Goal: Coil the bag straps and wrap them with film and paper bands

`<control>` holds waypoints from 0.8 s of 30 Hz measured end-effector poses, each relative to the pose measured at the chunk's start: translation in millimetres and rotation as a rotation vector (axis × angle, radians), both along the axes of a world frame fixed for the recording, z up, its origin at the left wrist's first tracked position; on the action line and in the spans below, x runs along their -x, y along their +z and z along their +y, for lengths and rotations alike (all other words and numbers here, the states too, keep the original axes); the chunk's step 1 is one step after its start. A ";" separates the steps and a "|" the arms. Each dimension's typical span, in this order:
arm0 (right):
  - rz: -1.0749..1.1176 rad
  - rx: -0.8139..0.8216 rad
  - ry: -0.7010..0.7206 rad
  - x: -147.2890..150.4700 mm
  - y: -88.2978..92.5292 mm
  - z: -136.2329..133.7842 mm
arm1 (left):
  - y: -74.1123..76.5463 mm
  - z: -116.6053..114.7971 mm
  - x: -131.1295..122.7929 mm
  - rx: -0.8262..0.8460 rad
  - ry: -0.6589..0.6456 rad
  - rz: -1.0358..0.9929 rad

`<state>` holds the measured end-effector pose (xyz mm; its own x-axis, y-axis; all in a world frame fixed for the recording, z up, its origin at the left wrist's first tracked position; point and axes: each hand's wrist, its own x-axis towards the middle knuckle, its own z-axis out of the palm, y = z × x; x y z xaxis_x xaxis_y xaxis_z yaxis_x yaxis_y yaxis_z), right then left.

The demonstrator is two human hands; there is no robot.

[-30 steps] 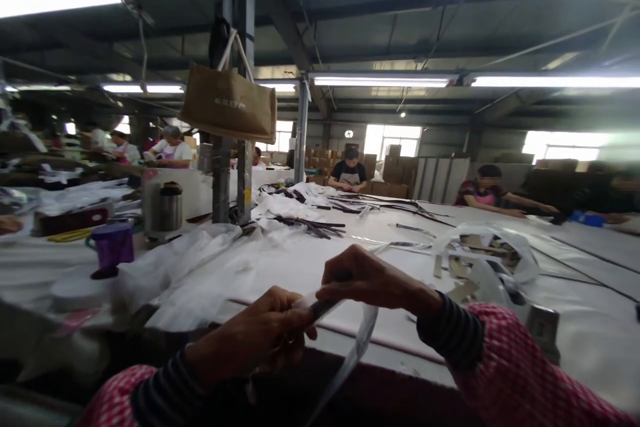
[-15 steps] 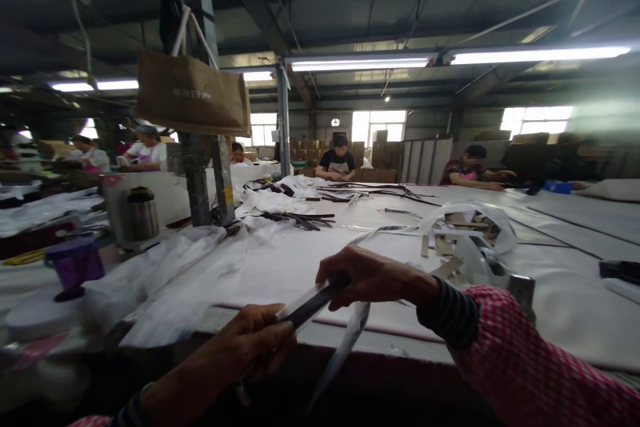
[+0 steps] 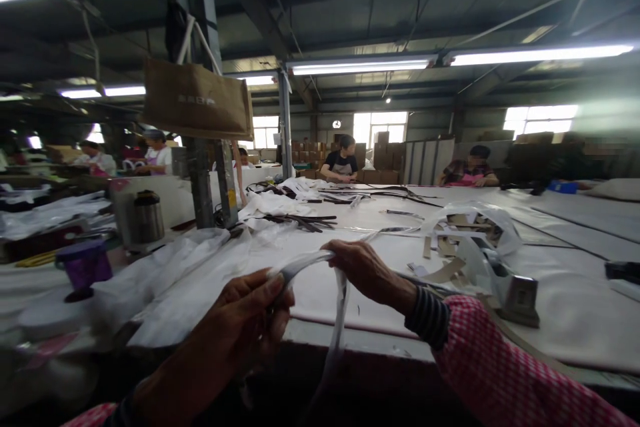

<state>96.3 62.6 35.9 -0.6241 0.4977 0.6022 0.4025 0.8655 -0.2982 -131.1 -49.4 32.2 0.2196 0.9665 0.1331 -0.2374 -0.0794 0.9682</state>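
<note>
In the head view, a strip point(image 3: 306, 263) is held in the air above the near edge of the table point(image 3: 575, 307), bowed into an arc between 2 hands. The lower end of the arc is pinched between thumb and fingers by the left hand point(image 3: 247, 307); the upper end is pinched at the fingertips by the right hand point(image 3: 367, 272). The span is pale and glossy, with a greyer patch shown beside the left thumb. From the right hand a trailing length point(image 3: 337, 320) is hung down past the table's near edge; whether it is part of the same strip cannot be told.

The handling of this strip is judged to be midway, since it is gripped at 2 points and not yet laid down. Dark strips point(image 3: 303, 221) are strewn toward the table's far left corner; whether they are finished or waiting cannot be told.

Toward the table's right edge, a clear bag point(image 3: 509, 230) is filled with flat beige scraps point(image 3: 463, 221), and a few more are scattered just beside it. A brown bag point(image 3: 197, 97) is hung on a post point(image 3: 197, 193); its contents are hidden, as are those of the purple tub point(image 3: 84, 263) and the flask point(image 3: 149, 217) at left.
</note>
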 end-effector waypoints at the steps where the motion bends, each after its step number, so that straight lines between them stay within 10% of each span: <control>1: 0.064 0.121 0.029 8.4 -8.5 -2.2 | 10.8 -1.7 -3.5 -0.056 0.035 -0.062; 6: 0.348 0.805 0.362 61.8 -59.0 -40.4 | 33.5 14.7 -19.4 -0.246 0.299 -0.223; 12: 0.509 1.193 0.506 80.4 -105.2 -67.0 | -8.0 45.6 -25.9 -0.316 0.660 -0.072; 19: 0.512 1.384 0.404 57.1 -114.2 -72.2 | -48.3 37.2 -31.8 -0.349 0.527 0.251; 24: 0.411 1.320 0.369 36.5 -109.0 -81.9 | -45.2 18.5 -31.6 -0.292 0.384 0.226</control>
